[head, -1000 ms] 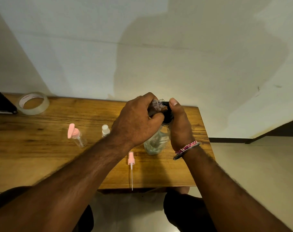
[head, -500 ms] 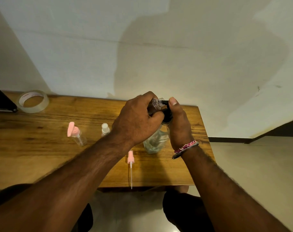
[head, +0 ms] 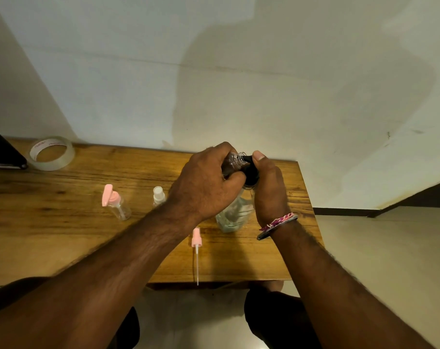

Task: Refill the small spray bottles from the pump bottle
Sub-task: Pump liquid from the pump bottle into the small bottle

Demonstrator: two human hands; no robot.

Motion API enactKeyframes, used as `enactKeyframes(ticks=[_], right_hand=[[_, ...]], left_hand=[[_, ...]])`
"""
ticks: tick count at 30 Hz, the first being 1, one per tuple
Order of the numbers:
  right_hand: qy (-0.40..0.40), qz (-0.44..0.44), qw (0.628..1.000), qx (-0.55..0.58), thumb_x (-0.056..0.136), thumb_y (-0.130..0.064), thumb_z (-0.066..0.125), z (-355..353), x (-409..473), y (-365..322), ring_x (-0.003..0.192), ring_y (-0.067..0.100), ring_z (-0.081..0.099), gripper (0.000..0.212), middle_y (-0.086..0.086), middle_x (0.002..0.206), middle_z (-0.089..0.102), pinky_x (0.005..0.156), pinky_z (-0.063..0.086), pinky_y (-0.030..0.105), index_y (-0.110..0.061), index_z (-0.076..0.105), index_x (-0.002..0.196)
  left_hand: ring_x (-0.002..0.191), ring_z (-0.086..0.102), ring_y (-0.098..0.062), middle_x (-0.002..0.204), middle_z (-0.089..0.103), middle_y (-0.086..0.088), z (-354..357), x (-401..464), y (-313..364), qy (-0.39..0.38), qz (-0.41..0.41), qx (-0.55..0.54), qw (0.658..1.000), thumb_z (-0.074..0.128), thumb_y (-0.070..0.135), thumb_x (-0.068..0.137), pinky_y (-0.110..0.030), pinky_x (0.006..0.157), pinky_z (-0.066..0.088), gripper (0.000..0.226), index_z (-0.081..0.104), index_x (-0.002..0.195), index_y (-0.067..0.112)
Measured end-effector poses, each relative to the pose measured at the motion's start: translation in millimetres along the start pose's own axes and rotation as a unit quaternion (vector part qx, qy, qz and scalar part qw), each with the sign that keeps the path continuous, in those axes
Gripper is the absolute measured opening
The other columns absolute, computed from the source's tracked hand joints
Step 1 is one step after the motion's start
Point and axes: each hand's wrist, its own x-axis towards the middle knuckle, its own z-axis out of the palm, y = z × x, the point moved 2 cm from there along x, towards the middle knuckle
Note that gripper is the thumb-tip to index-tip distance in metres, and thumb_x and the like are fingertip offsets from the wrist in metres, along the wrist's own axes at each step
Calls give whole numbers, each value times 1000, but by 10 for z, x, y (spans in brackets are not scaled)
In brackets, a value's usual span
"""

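My left hand (head: 206,187) grips a small clear spray bottle (head: 235,159) with its cap off, its open threaded neck held against the black pump spout. My right hand (head: 269,187) holds the black pump head (head: 250,172) of the clear pump bottle (head: 232,215), thumb on top. The pump bottle stands on the wooden table (head: 63,235) and holds a little clear liquid. A pink spray cap with a long dip tube (head: 196,250) lies near the front edge.
A small clear bottle with an open pink flip cap (head: 115,202) and a small white-capped spray bottle (head: 159,196) stand left of my hands. A roll of clear tape (head: 51,153) and a dark object (head: 2,152) sit at the back left. The table's right edge is close to the pump bottle.
Almost nothing differs; both hands keep the same hold on the small bottle and the pump head, and the view has shifted only slightly.
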Motion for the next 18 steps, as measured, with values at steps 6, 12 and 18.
enactKeyframes(ticks=[6, 12, 18], right_hand=[[-24, 2, 1000, 5, 84, -66, 47, 14, -27, -3, 92, 13, 74, 47, 1, 91, 79, 85, 54, 35, -35, 82, 86], [-51, 4, 999, 7, 80, -84, 51, 3, -61, -13, 110, 22, 71, 56, 3, 104, 79, 108, 47, 58, -39, 81, 97], [-49, 16, 999, 18, 87, -73, 48, -8, -35, 27, 111, 32, 70, 53, 10, 106, 78, 107, 44, 65, -32, 81, 99]], left_hand=[[77, 60, -11, 85, 65, 8, -17, 0, 27, 6, 15, -11, 1000, 70, 23, 90, -26, 62, 43, 13, 61, 98, 26], [77, 60, -10, 85, 65, 9, -29, 7, 24, 6, 17, -9, 1000, 69, 24, 90, -26, 63, 42, 12, 61, 98, 27], [78, 61, -12, 85, 65, 9, -24, 4, 13, 11, 22, -4, 1000, 70, 25, 89, -28, 63, 46, 12, 62, 98, 27]])
